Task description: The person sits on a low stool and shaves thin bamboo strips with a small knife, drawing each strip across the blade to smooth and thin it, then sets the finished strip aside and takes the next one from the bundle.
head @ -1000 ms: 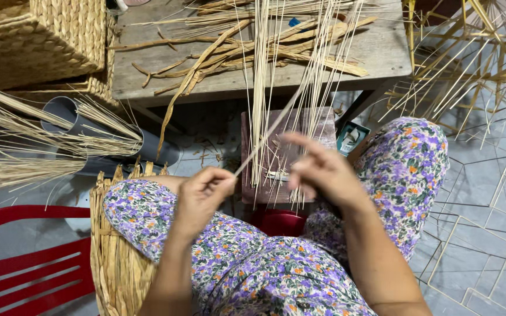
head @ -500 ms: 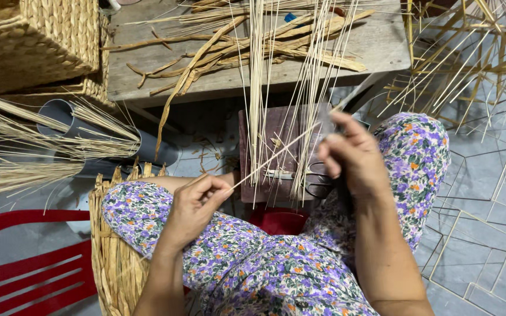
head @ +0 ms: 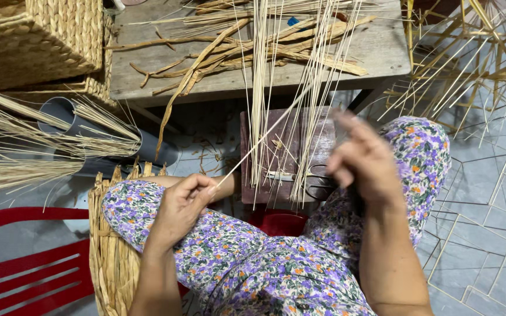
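Reed strips [head: 276,111] stood upright between my knees, none yet woven as far as I could judge. My left hand [head: 180,205] pinched one strip's near end shut; my right hand [head: 364,161], blurred, hung loosely curled nearby, its hold unclear.

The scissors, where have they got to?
In the head view the scissors lie on the dark wooden board between the person's knees, just left of the raised right hand and under the hanging pale reeds.
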